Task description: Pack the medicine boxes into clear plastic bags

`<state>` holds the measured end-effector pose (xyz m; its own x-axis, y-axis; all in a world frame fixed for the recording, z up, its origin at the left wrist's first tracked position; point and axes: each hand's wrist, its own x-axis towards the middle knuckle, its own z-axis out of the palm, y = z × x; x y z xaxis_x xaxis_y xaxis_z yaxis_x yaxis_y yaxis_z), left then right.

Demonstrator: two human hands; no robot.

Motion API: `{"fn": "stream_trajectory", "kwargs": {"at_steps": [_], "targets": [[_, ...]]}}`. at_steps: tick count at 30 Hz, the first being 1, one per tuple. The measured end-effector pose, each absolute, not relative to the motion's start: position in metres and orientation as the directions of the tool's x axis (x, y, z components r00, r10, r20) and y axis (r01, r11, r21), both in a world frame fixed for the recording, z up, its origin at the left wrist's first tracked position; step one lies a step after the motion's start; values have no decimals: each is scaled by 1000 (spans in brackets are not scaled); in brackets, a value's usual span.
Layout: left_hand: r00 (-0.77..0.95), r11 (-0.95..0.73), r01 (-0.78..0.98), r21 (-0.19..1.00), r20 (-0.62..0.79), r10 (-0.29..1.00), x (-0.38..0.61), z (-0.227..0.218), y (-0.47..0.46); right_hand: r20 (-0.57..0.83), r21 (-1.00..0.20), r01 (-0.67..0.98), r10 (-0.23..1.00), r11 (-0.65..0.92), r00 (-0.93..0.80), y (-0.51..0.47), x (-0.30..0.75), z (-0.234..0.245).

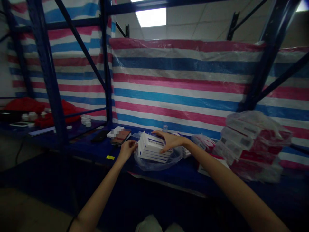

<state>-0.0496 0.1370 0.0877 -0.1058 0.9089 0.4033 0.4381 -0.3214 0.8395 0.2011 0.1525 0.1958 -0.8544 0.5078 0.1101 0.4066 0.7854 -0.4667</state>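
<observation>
A stack of flat white boxes with blue print sits tilted in a clear plastic bag on the blue shelf. Reaching over from the right, my right hand grips the top box, thumb at the near side and fingers at the far side. My left hand is at the stack's left end, its fingertips pinched together at the bag's edge. Part of the stack's right end is hidden behind my right hand.
Bagged red-and-white boxes are piled at the right. A brown wallet-like item, a black object and a yellow label lie left. Small white jars stand farther left. Blue rack posts rise beside the shelf.
</observation>
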Motion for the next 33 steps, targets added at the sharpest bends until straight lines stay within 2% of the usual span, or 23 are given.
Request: {"fn": "stream_trajectory", "kwargs": {"at_steps": [2,6,8,12,15,20,23,25,27,29,33], "targets": [[-147,-305,434,848,401,904,-53,85,137,68,-416,441,511,795,-857,158,201,184],[-149,-285,545,789,425,893,-56,80,136,29,-350,500,543,792,-839,169,204,171],[-122,-292,510,809,404,907,-55,78,136,20,-327,526,562,785,-827,172,206,167],[-75,-228,132,965,240,968,-46,80,139,-10,-277,559,580,781,-815,174,207,164],[-64,-131,-122,984,124,990,-36,92,138,-50,-260,566,574,782,-817,176,207,162],[-26,-130,-262,956,128,991,-18,113,125,-115,-256,629,623,734,-774,183,216,155],[92,-198,-170,965,215,972,-16,111,115,-74,-289,607,615,741,-785,181,232,150],[132,-293,33,955,287,949,-21,103,110,0,-294,578,605,761,-797,175,246,148],[114,-368,243,897,351,930,-30,93,104,88,-280,561,603,779,-793,166,260,148],[92,-395,375,839,390,916,-39,85,96,176,-249,570,616,783,-768,158,272,148],[211,-413,424,806,356,910,-48,88,74,193,-198,681,709,705,-678,148,289,149]]}}
